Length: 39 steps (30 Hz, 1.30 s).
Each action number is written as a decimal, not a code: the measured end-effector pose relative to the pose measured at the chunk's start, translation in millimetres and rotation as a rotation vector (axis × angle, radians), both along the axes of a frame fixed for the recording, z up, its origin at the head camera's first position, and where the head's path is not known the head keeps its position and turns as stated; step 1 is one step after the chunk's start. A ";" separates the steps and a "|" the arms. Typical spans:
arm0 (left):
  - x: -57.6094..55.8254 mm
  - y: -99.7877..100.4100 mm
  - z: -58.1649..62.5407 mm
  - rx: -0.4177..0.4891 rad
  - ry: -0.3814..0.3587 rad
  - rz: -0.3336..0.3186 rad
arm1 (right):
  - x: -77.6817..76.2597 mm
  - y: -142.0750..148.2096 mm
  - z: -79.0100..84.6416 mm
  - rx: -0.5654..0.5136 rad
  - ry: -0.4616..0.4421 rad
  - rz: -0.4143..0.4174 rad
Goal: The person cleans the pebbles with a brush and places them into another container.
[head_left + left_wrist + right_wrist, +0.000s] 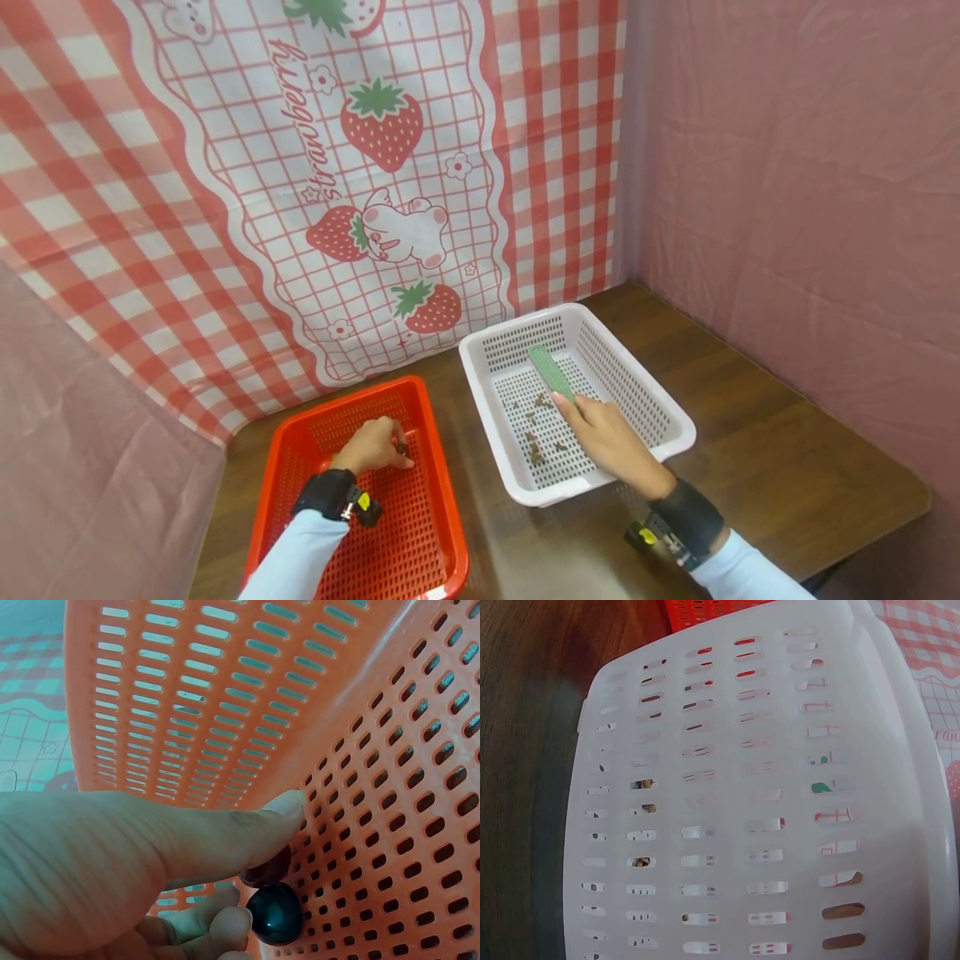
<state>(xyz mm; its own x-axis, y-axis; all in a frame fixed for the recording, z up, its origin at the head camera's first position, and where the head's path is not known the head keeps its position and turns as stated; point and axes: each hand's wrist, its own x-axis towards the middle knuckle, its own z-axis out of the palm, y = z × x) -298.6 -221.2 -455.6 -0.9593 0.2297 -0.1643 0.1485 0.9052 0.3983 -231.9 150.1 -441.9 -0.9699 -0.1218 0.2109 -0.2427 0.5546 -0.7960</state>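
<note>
Inside the red basket (448, 533), my left hand (372, 446) reaches down with thumb and fingers curled about small, shiny round balls. A dark red ball (266, 868) is partly hidden under the thumb, and a blackish ball (276, 913) touches the fingertips, close over the perforated floor. My right hand (611, 437) comes over the near rim of the white basket (517, 492) and grips one end of a flat, light green strip (550, 371). Its far end points to the back wall. Small brown pieces (535, 450) lie scattered on the white basket's floor.
Both baskets stand side by side on a dark wooden table (780, 450), red at left, white at right. A strawberry-print cloth (382, 208) hangs behind them, and a pink cloth (795, 208) hangs on the right. The table's right edge ends in a rounded corner.
</note>
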 end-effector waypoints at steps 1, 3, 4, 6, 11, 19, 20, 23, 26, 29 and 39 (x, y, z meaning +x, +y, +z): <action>0.3 -0.3 0.1 -0.002 0.000 -0.004 | 0.0 -0.1 0.1 0.001 0.000 0.000; 0.8 -1.0 0.0 -0.005 0.001 -0.014 | 0.1 0.0 0.3 -0.003 -0.001 0.002; 0.9 -1.2 0.0 -0.006 0.000 -0.019 | 0.1 0.0 0.5 -0.005 0.001 0.003; 1.4 -1.7 0.0 -0.007 -0.002 -0.031 | 0.2 -0.1 0.6 -0.004 0.008 0.004; 2.1 -2.2 0.6 -0.008 -0.025 -0.041 | 0.2 -0.1 -0.2 0.010 0.018 0.005; -4.0 -1.4 14.7 0.050 0.035 -0.008 | -1.6 -2.4 8.2 -0.016 0.116 0.042; -4.5 -1.6 16.0 0.066 0.038 0.005 | -1.5 -2.3 12.1 -0.042 0.117 0.072; -3.7 -1.7 19.0 0.107 0.069 0.031 | -2.2 1.3 24.7 -0.059 0.145 0.159; -1.2 -0.5 20.7 0.150 0.121 0.013 | -5.1 10.3 33.5 0.101 0.249 0.239; 1.3 3.2 23.7 0.217 0.155 -0.021 | -8.5 22.2 35.9 0.376 0.370 0.300; 2.0 23.4 26.4 0.363 0.116 -0.175 | -10.8 40.7 29.6 0.706 0.024 0.572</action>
<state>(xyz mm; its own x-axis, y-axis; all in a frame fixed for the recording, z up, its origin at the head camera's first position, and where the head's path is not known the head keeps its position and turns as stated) -296.6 -197.8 -429.3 -0.9082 0.4137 0.0639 0.3498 0.6661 0.6588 -242.7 190.8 -412.3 -0.7181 -0.6917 -0.0763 -0.6429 0.7014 -0.3078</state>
